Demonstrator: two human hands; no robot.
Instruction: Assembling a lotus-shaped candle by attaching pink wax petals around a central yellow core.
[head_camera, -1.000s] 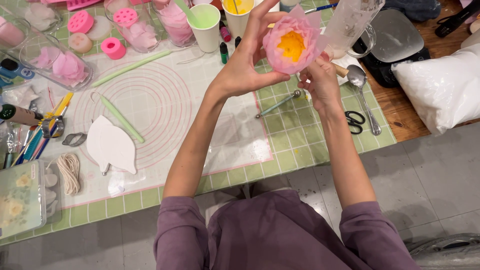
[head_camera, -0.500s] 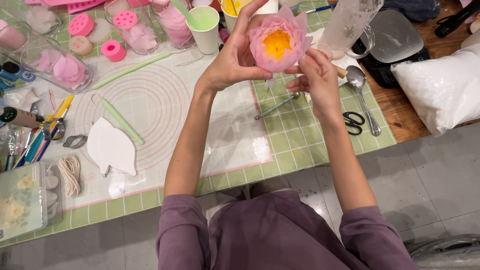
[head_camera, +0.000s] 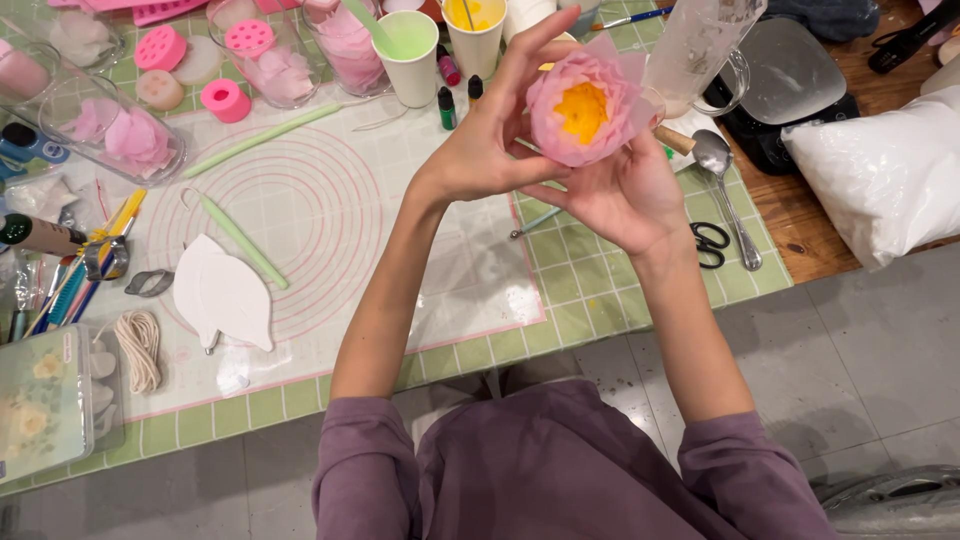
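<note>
Pink flower (head_camera: 583, 110) with a yellow centre sat cupped in the right hand (head_camera: 625, 195), left hand (head_camera: 480, 150) pinching its petals.

Two bare hands, the left hand (head_camera: 490, 150) and the right hand (head_camera: 620, 195), hold one pink petalled flower with a yellow centre (head_camera: 583, 110) above the table. Two paper cups stand at the table's far edge: one green-filled paper cup (head_camera: 411, 55) and one yellow-filled paper cup (head_camera: 474, 35). Three small dropper bottles (head_camera: 447, 105) stand beside them. One metal spoon (head_camera: 725, 185) and one pair of black scissors (head_camera: 708, 243) lie near the right edge. Two white leaf-shaped moulds (head_camera: 222, 295) and one coil of cream twine (head_camera: 140, 348) lie toward the near left.
</note>
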